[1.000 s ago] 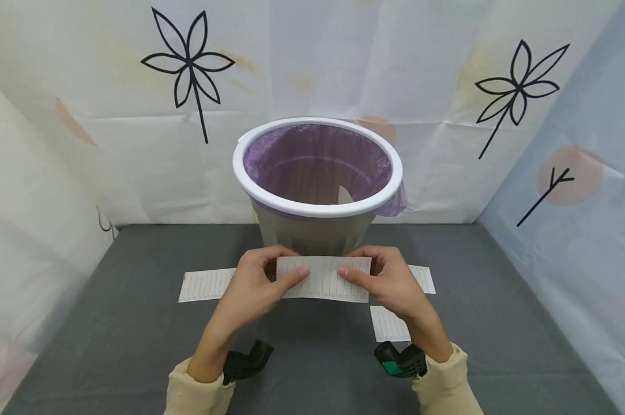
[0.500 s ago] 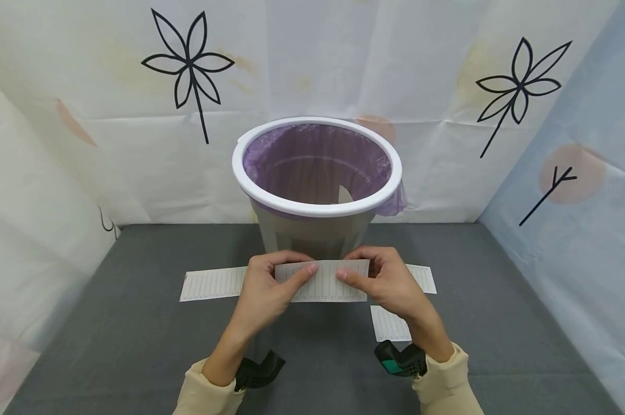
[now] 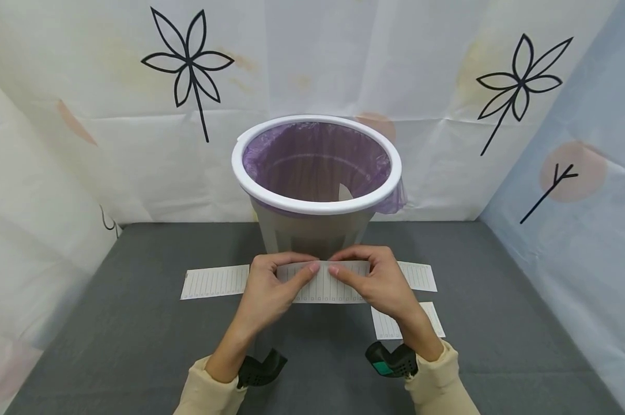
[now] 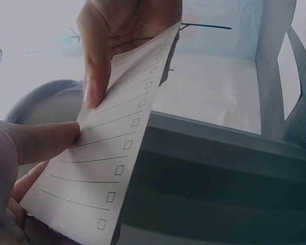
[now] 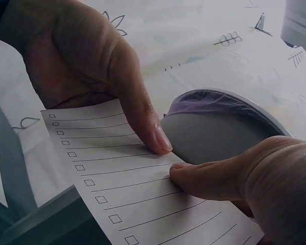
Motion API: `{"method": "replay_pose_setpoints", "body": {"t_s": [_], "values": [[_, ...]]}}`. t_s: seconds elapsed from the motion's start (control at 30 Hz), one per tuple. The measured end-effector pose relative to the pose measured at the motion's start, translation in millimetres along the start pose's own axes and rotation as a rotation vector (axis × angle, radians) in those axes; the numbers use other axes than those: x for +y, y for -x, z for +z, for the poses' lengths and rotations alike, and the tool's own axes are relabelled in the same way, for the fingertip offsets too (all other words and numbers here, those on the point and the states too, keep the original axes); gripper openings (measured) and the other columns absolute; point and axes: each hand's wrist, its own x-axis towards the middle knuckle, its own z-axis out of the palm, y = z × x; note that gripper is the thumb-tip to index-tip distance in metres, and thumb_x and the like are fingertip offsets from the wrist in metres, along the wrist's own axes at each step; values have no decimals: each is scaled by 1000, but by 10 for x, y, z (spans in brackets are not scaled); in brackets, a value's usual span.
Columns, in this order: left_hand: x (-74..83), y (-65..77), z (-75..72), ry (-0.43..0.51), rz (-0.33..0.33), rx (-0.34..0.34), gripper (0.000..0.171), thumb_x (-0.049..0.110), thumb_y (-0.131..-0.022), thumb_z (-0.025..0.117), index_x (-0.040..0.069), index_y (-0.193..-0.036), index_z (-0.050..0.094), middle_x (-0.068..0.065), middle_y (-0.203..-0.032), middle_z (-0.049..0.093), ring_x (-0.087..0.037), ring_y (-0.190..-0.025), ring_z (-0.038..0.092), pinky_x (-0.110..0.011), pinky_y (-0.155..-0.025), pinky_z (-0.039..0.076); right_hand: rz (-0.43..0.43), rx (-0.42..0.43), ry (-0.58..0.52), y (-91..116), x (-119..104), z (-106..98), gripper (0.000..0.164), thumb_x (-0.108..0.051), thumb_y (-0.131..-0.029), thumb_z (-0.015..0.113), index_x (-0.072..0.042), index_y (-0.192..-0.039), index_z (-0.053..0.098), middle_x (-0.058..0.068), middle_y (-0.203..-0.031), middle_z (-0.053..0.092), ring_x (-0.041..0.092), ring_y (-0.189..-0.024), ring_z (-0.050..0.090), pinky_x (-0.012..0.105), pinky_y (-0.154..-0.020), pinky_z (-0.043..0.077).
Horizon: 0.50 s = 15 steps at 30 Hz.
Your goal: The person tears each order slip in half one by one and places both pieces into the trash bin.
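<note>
In front of the bin, my left hand [image 3: 271, 288] and right hand [image 3: 380, 285] pinch one strip of lined checklist paper [image 3: 324, 285] from above. Both thumbs press its front face close together near the top middle, with fingers behind it. In the left wrist view, small printed boxes run along one edge of the paper [image 4: 107, 148], which looks whole and slightly bent. The right wrist view shows the two thumbs almost meeting on the paper [image 5: 143, 173]. Similar paper lies on the table: a left strip [image 3: 216, 282], a right strip [image 3: 418, 276] and a nearer piece [image 3: 385, 325], partly covered by my right wrist.
A trash bin [image 3: 312, 208] with a white rim and purple liner [image 3: 312, 138] stands just behind my hands. A pale paper piece [image 3: 345, 192] shows inside it. The dark grey tabletop [image 3: 136, 357] meets printed cloth walls [image 3: 421, 57] at the back and sides.
My left hand first slides right along the paper, then my right hand shifts left. Their thumbs are now close together, and more of the table strips on the right shows.
</note>
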Motion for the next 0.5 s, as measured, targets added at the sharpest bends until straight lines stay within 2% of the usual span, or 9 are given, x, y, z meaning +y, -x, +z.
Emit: {"method": "replay_pose_setpoints", "body": {"t_s": [0.3, 0.5], "values": [[-8, -21, 3, -4, 3, -5, 11, 14, -91, 79, 5, -97, 81, -1, -94, 77, -17, -87, 71, -31, -74, 55, -10, -2, 10, -5, 3, 19, 9, -7, -88, 79, -5, -97, 79, 4, -92, 75, 20, -79, 67, 29, -69, 53], [-2, -11, -6, -3, -8, -12, 11, 14, -91, 78, 5, -97, 81, -1, -92, 77, -16, -84, 71, -32, -71, 55, -21, 7, 7, -5, 10, 40, 9, -8, -88, 79, -5, -97, 79, 3, -92, 75, 19, -81, 67, 29, -71, 52]]}}
